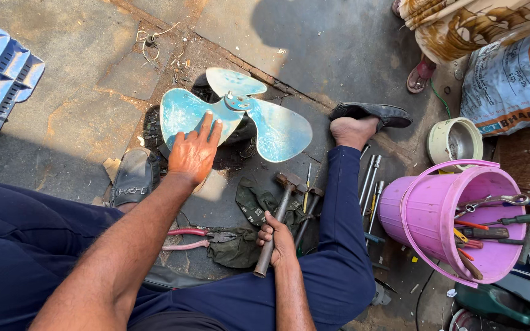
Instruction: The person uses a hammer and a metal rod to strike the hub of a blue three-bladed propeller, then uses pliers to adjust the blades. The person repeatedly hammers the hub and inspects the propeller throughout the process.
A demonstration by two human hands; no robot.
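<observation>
On stone paving between our legs: blue fan blade point(234, 116) | our left hand point(194, 150) spread flat on one blade | our right hand point(279, 240) clamped on hammer point(277, 214) handle, apparently resting over green cloth point(240, 239) | pink bucket point(427, 208) of tools at right.

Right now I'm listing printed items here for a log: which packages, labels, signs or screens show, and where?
Woven sack: top right, beside the pink bucket; bulging, grey-white with red and dark print.
No signs, screens or other labels show.
</observation>
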